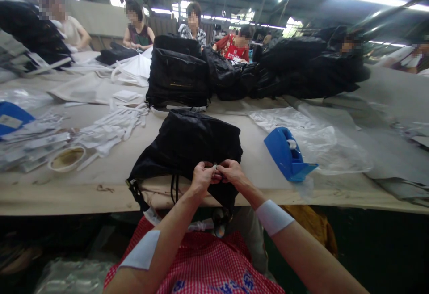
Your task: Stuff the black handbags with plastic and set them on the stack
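A black bag lies on the table in front of me, its strap with a metal buckle hanging over the front edge at the left. Both my hands meet over its near right part. My left hand is closed, fingertips pinched near a small whitish piece. My right hand pinches at the same spot from the other side, its thumb and fingers pressed together. The piece between the fingertips is too small to name. A dark cord hangs from the bag beside my left hand.
A blue tape dispenser stands to the right, near crumpled clear plastic. White strips and a tape roll lie left. Stacked black bags rise behind, with several people seated across the table.
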### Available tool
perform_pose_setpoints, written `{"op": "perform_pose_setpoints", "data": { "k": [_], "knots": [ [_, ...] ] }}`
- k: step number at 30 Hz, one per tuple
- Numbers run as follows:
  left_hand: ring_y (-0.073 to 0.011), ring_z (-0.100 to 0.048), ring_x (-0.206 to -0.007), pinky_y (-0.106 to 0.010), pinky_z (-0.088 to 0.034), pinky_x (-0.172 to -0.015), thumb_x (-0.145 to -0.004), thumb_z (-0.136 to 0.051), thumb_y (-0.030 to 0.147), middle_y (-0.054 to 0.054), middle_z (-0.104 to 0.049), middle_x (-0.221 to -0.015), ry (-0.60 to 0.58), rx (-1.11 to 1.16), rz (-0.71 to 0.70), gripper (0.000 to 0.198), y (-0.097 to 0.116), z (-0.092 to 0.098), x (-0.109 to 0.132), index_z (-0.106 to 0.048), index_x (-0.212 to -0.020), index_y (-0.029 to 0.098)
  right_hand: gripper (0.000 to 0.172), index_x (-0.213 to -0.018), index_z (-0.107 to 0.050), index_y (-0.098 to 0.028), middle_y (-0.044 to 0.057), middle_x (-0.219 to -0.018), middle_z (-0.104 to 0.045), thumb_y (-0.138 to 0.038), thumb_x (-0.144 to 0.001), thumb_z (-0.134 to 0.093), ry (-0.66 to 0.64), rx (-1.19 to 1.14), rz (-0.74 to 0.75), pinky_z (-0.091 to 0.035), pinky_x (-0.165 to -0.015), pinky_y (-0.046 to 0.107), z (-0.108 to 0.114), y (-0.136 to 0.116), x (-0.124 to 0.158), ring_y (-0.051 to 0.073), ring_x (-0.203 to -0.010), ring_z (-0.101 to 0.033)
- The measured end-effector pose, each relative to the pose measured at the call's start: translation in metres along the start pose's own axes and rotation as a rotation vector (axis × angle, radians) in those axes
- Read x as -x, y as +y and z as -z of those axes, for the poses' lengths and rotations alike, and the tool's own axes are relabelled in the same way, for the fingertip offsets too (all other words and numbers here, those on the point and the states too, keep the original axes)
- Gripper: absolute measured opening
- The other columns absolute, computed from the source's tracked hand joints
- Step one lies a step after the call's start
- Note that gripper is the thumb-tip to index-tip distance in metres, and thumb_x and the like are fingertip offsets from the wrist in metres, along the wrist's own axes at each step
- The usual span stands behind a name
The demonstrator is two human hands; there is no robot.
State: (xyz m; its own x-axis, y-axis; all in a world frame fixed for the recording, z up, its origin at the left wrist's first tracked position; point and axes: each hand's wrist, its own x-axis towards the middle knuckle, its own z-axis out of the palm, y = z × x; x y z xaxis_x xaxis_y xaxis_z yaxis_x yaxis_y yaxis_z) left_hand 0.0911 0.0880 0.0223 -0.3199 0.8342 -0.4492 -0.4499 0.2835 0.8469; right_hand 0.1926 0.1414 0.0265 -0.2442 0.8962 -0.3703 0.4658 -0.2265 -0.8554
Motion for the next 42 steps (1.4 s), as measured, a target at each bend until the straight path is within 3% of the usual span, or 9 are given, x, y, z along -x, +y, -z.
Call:
{"op": "perform_pose_setpoints", "data": {
  "k": [5, 9, 19, 22, 26, 33, 38, 40, 42],
  "knots": [
    [-0.0124, -0.063, -0.048, -0.021, -0.053, -0.049, -0.083, -0.062, 0.007, -0.001, -0.066, -0.062, 0.004, -0.032, -0.046, 0.019, -0.007, 0.000, -0.001, -0.047, -0.091, 0.016, 0.015, -0.089, -0.057, -0.015, -0.007, -0.053, -0.051, -0.006, -0.076, -0.058, 0.070, -0.035, 0.007, -0.037, -0.037, 0.014, 0.009, -0.005, 0.005, 0.007, -0.044, -0.049],
    [-0.0150, -0.066, -0.051, -0.023, -0.054, -0.048, -0.086, -0.065, 0.016, -0.002, -0.068, -0.064, -0.001, -0.055, -0.116, 0.022, -0.015, -0.001, -0.003, -0.044, -0.091, 0.017, 0.011, -0.087, -0.055, -0.014, -0.007, -0.049, -0.049, -0.015, -0.080, -0.063, 0.029, -0.037, -0.037, -0.027, -0.034, 0.016, 0.009, -0.013, 0.007, 0.007, -0.039, -0.043],
    [-0.0179, -0.068, -0.053, -0.024, -0.055, -0.046, -0.088, -0.059, 0.011, -0.003, -0.068, -0.065, 0.060, -0.080, -0.151, 0.019, -0.019, -0.004, -0.003, -0.043, -0.093, 0.018, 0.018, -0.081, -0.053, -0.016, -0.001, -0.063, -0.062, -0.027, -0.096, -0.051, 0.080, 0.149, 0.073, -0.035, -0.038, 0.018, 0.009, -0.007, -0.008, 0.008, -0.041, -0.049],
    [-0.0176, -0.068, -0.053, -0.022, -0.053, -0.044, -0.089, -0.055, 0.009, -0.002, -0.067, -0.065, 0.054, -0.106, -0.157, 0.017, -0.018, -0.005, -0.001, -0.042, -0.094, 0.018, 0.011, -0.085, -0.052, -0.016, -0.002, -0.065, -0.062, -0.022, -0.088, -0.061, 0.124, 0.052, 0.089, -0.035, -0.040, 0.017, 0.011, -0.008, -0.001, 0.005, -0.041, -0.045],
    [-0.0178, -0.068, -0.054, -0.021, -0.052, -0.044, -0.090, -0.055, 0.011, -0.001, -0.067, -0.065, 0.054, -0.123, -0.177, 0.015, -0.020, -0.004, -0.002, -0.042, -0.093, 0.019, 0.024, -0.091, -0.050, -0.015, -0.007, -0.057, -0.052, -0.018, -0.078, -0.070, 0.077, -0.099, -0.018, -0.030, -0.038, 0.016, 0.002, -0.011, 0.002, 0.006, -0.041, -0.042],
    [-0.0160, -0.067, -0.056, -0.021, -0.054, -0.049, -0.088, -0.059, 0.011, 0.001, -0.063, -0.064, 0.051, -0.148, -0.099, 0.018, -0.017, -0.001, -0.009, -0.044, -0.091, 0.019, 0.024, -0.090, -0.051, -0.015, -0.009, -0.051, -0.047, -0.012, -0.072, -0.065, 0.075, -0.122, -0.031, -0.031, -0.038, 0.017, -0.011, -0.012, -0.007, 0.007, -0.040, -0.043],
    [-0.0174, -0.070, -0.062, -0.028, -0.058, -0.060, -0.096, -0.043, 0.016, -0.004, -0.065, -0.072, -0.144, -0.078, 0.118, 0.004, 0.008, 0.023, 0.000, -0.046, -0.098, 0.017, 0.014, -0.086, -0.053, -0.016, 0.000, -0.067, -0.064, -0.029, -0.087, -0.059, -0.085, -0.032, -0.016, -0.027, -0.036, 0.017, 0.013, -0.016, 0.006, 0.006, -0.040, -0.045],
    [-0.0185, -0.070, -0.063, -0.028, -0.057, -0.060, -0.097, -0.039, 0.017, -0.007, -0.067, -0.074, -0.213, -0.092, 0.162, 0.008, 0.016, 0.038, 0.007, -0.046, -0.098, 0.016, 0.017, -0.085, -0.054, -0.017, 0.004, -0.081, -0.070, -0.033, -0.090, -0.055, 0.019, 0.057, 0.102, -0.035, -0.040, 0.019, 0.029, -0.011, 0.011, 0.007, -0.044, -0.050],
    [-0.0183, -0.070, -0.064, -0.026, -0.055, -0.058, -0.095, -0.038, 0.015, -0.009, -0.069, -0.075, -0.230, -0.152, 0.160, 0.009, 0.020, 0.051, 0.015, -0.048, -0.095, 0.015, 0.015, -0.087, -0.058, -0.018, 0.004, -0.085, -0.071, -0.033, -0.088, -0.055, 0.228, 0.196, 0.235, -0.044, -0.052, 0.022, 0.044, 0.000, 0.013, 0.011, -0.054, -0.057]
  ]
}}
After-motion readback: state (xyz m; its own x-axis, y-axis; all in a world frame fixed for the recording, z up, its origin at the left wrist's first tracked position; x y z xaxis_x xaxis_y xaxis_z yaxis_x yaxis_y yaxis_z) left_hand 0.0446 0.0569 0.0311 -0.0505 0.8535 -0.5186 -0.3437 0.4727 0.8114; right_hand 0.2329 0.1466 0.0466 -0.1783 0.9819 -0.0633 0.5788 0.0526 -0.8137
